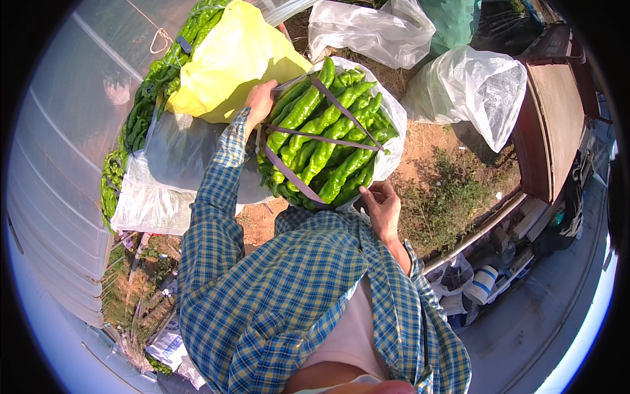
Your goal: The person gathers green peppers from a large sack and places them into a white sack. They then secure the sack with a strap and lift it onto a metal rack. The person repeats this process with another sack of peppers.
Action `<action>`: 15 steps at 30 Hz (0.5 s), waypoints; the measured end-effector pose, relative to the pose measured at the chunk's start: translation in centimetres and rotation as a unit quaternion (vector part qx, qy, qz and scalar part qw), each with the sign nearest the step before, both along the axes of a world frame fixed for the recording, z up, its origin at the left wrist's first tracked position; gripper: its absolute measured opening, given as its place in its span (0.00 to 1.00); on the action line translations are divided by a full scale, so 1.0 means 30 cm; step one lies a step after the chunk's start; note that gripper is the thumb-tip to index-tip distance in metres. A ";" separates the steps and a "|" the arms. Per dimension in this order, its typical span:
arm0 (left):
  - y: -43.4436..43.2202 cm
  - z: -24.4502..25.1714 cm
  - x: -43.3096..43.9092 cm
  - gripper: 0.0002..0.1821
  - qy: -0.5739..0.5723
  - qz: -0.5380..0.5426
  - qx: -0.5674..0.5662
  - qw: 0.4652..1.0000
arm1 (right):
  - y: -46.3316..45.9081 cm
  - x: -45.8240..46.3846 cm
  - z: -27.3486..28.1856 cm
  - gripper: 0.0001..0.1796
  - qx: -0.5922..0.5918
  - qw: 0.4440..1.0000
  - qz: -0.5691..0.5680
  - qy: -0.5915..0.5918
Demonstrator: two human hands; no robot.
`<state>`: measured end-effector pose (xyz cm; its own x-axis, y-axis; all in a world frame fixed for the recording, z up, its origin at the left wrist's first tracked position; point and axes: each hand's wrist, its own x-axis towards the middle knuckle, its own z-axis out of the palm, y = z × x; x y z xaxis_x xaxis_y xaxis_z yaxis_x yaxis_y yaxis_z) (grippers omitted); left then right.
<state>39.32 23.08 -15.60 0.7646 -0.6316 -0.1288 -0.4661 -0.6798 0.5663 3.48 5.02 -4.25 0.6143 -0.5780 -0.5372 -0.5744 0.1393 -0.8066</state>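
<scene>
Before me stands a white plastic bag packed with long green peppers. Flat purple-grey straps cross over the peppers in a zigzag, reaching the bag's sides. My left hand grips the bag's far left edge, its fingers partly hidden. At the near right rim, my right hand pinches the bag's edge between thumb and fingers. The near side of the bag sits close against my checked shirt. A yellow sack lies just beyond my left hand, touching or nearly touching the bag.
More strapped green peppers line the left side, by clear plastic sheeting. Whitish bags and a green sack stand at the far right. A brown wooden box is beyond weedy ground. Greenhouse film curves along the left.
</scene>
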 end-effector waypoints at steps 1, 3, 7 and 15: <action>-0.008 0.008 0.002 0.14 0.001 0.008 0.016 1.000 | 0.003 -0.008 -0.019 0.15 -0.002 1.000 -0.003 0.001; -0.019 0.010 0.009 0.12 -0.002 0.011 0.007 1.000 | 0.005 -0.035 -0.072 0.11 0.095 0.992 -0.070 -0.051; -0.043 0.030 0.040 0.12 0.058 0.005 0.062 0.996 | 0.009 -0.062 -0.088 0.08 0.157 0.977 -0.109 -0.095; 0.001 -0.352 0.163 0.19 0.105 0.040 -0.025 0.993 | 0.105 -0.013 -0.169 0.05 0.201 0.942 -0.259 -0.073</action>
<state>44.22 23.10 -26.17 0.7726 -0.5791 -0.2603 -0.2794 -0.6783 0.6796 3.10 8.16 -9.33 0.3904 -0.5887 -0.7078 -0.2328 0.6807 -0.6946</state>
